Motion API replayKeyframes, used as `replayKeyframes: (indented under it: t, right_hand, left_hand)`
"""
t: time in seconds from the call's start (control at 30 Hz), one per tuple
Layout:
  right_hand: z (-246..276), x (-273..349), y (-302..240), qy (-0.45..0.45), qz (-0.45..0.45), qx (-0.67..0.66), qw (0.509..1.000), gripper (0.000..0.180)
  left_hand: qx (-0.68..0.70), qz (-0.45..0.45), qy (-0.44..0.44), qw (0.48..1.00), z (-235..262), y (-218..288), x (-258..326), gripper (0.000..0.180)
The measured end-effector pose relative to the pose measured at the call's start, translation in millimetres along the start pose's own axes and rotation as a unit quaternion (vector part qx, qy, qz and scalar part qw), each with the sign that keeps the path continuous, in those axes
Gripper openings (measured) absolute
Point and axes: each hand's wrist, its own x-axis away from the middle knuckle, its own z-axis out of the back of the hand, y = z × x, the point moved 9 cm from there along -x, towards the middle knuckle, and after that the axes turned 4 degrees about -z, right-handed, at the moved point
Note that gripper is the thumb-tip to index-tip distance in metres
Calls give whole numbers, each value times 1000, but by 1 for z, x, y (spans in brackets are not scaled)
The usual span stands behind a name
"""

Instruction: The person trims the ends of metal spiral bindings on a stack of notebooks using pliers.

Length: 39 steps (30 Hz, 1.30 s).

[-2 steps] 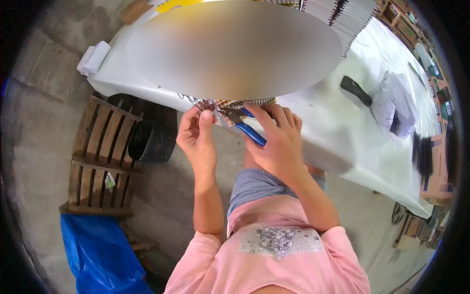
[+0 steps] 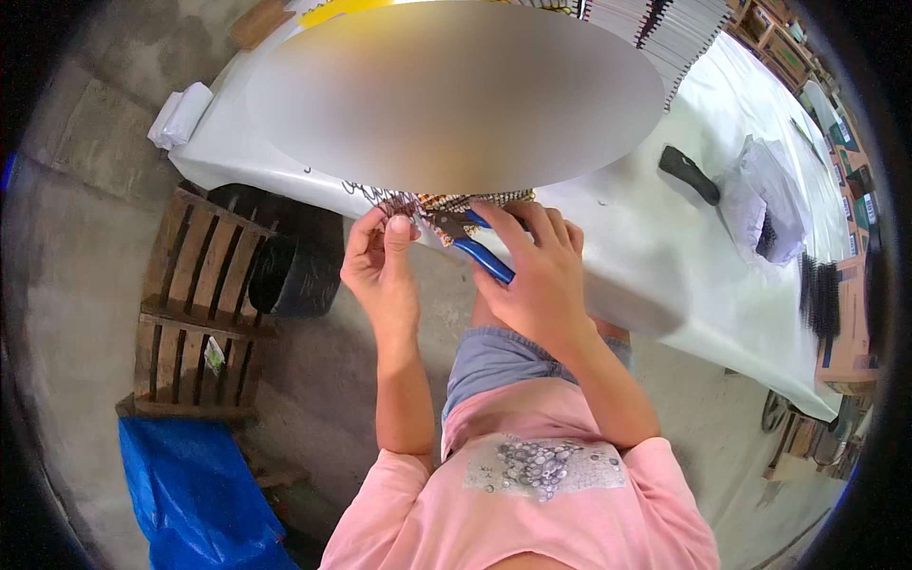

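Note:
My left hand is closed in a pinch, thumb against fingers, on thin dark spiral wire at the table's near edge. Wrapped round the blue handles of a pair of cutting pliers is my right hand. The pliers' dark jaws point left, close to the left fingertips and the wire. Behind the jaws, a patterned brown and white edge shows. A large blurred oval hides whatever lies beyond it.
White sheeting covers the table. Spiral-bound notebooks stand stacked far right. A dark elongated object lies near a plastic bag. To the left are a black bin, a wooden slatted crate and blue sheeting.
Both hands and the pliers have shifted very slightly left. My grip on the wire and the pliers looks the same.

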Motion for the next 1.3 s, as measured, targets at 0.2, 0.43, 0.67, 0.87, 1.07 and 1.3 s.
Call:
replayKeyframes:
  t: [0.2,0.43,0.67,0.87,1.07,1.3]
  right_hand:
    - [1,-3,0,-14,-1,-10,1000,52]
    - [-6,2,12,-47,-22,-15,999,53]
    - [16,-6,-2,22,10,0,1000,59]
    - [15,-9,-11,26,17,50,998,58]
    - [-6,-2,6,-31,-29,-54,998,54]
    - [16,-5,-1,13,8,0,1000,58]
  left_hand:
    - [20,-8,-14,1000,1,-2,-1,23]
    - [21,-4,-10,1000,-1,-4,0,25]
    - [14,-3,-3,1000,2,-2,1,25]
    - [21,-4,-5,1000,1,0,2,24]
    - [14,-3,-13,1000,1,-1,3,25]
    - [-28,-19,-25,999,0,6,0,33]
